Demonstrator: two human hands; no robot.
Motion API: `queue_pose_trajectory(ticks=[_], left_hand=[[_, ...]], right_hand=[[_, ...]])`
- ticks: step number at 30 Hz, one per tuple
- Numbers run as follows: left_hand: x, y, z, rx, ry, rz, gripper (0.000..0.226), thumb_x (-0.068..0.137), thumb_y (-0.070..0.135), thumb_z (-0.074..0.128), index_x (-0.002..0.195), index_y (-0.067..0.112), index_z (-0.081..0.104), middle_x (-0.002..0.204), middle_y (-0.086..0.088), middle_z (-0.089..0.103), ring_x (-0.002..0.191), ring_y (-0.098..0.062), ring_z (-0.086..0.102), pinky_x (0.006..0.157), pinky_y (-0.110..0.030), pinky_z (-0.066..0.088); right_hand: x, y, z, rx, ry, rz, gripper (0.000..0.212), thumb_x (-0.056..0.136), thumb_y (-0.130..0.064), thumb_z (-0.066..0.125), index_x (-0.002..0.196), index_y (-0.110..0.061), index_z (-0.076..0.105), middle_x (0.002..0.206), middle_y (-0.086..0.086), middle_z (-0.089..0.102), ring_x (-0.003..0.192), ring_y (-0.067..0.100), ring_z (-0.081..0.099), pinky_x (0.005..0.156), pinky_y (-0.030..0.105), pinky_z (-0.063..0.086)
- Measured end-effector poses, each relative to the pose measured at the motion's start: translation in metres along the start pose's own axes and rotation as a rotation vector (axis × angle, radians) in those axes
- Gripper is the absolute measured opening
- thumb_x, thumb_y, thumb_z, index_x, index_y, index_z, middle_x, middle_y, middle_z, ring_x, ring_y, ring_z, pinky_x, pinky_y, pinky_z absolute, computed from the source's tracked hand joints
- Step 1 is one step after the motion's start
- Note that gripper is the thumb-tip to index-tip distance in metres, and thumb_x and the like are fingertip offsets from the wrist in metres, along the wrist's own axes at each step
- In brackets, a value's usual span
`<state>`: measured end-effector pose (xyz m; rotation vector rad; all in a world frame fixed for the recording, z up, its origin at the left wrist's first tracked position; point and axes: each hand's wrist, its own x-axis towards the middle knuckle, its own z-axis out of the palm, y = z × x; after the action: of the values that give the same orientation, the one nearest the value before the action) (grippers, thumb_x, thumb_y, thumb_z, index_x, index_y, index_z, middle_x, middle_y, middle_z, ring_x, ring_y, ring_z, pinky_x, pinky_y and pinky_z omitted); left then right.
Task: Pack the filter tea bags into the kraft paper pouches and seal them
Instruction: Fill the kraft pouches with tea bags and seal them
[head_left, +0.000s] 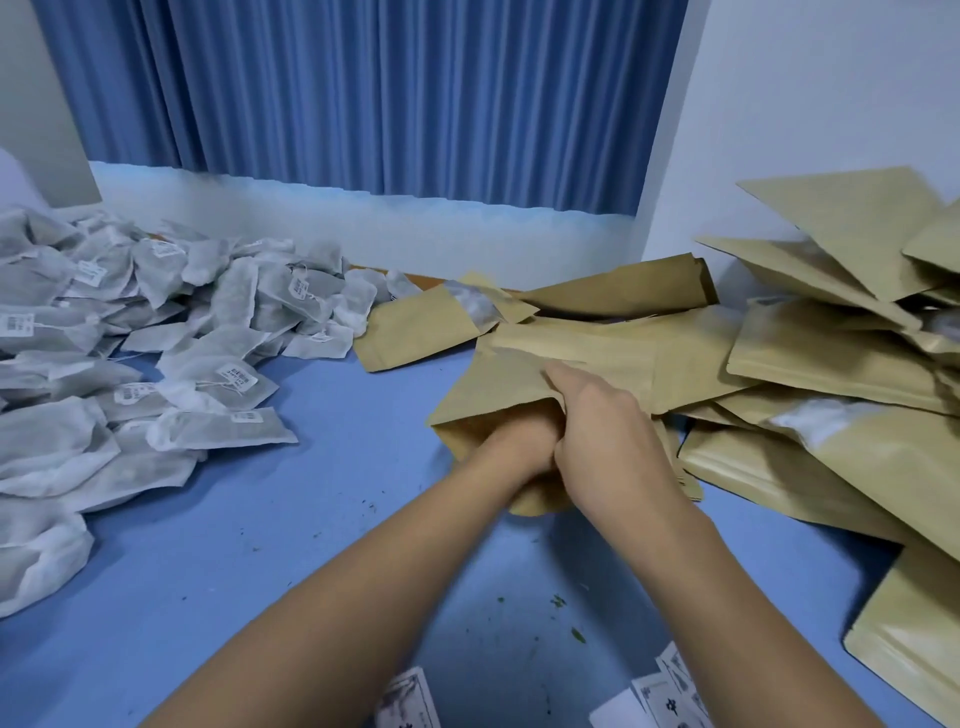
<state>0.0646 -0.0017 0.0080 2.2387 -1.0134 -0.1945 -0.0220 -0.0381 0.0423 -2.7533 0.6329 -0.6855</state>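
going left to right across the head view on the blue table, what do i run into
pile of filter tea bags → lone flat kraft pouch → open pouch with the left hand inside it → right hand gripping its mouth → heap of kraft pouches

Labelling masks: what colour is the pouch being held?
Plain tan-brown kraft pouch, no print visible; the head view is the only view.

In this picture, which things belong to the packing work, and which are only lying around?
For the job:
- pouch, with the left hand reaching inside and the right hand gripping its mouth
- pile of tea bags
- heap of pouches

Just lying about:
- printed cards at the near edge
- green crumbs on the table
- curtain
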Motion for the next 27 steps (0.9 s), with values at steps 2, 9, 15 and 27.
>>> queue_pose_trajectory(ticks=[2, 9, 15, 27], left_hand=[[-0.022, -0.007, -0.019, 0.216, 0.056, 0.180, 0.013, 0.088, 0.013, 0.061, 0.097, 0.021, 0.060, 0.112, -0.015, 0.066, 0.109, -0.034, 0.060, 0.078, -0.035, 0.041], [-0.061, -0.090, -0.073, 0.324, 0.532, 0.182, 0.032, 0.103, 0.032, 0.050, 0.081, 0.015, 0.066, 0.077, 0.003, 0.059, 0.081, -0.023, 0.059, 0.064, -0.040, 0.047], [-0.035, -0.081, -0.061, 0.519, 0.198, -0.082, 0.015, 0.087, -0.001, 0.052, 0.084, 0.014, 0.055, 0.101, -0.014, 0.064, 0.096, -0.036, 0.062, 0.064, -0.035, 0.035], [-0.052, -0.172, -0.094, 0.535, 0.508, -0.566, 0.044, 0.086, 0.023, 0.055, 0.129, 0.022, 0.046, 0.143, -0.014, 0.038, 0.135, -0.035, 0.034, 0.111, -0.059, 0.024]], right_hand=[[0.005, -0.002, 0.006, -0.007, -0.010, -0.007, 0.050, 0.080, 0.002, 0.040, 0.122, -0.022, 0.056, 0.113, 0.007, 0.062, 0.096, 0.033, 0.057, 0.079, 0.041, 0.051], [0.037, -0.029, 0.022, -0.118, -0.172, 0.068, 0.036, 0.089, -0.003, 0.044, 0.117, -0.020, 0.057, 0.112, 0.014, 0.061, 0.092, 0.035, 0.054, 0.072, 0.034, 0.042], [0.050, -0.059, 0.045, -0.144, -0.185, 0.078, 0.028, 0.088, -0.006, 0.044, 0.109, -0.019, 0.058, 0.106, 0.013, 0.059, 0.099, 0.036, 0.056, 0.075, 0.034, 0.041], [0.086, -0.048, 0.040, -0.070, -0.200, 0.146, 0.022, 0.089, -0.018, 0.049, 0.105, -0.017, 0.064, 0.100, 0.015, 0.061, 0.090, 0.035, 0.053, 0.074, 0.034, 0.044]])
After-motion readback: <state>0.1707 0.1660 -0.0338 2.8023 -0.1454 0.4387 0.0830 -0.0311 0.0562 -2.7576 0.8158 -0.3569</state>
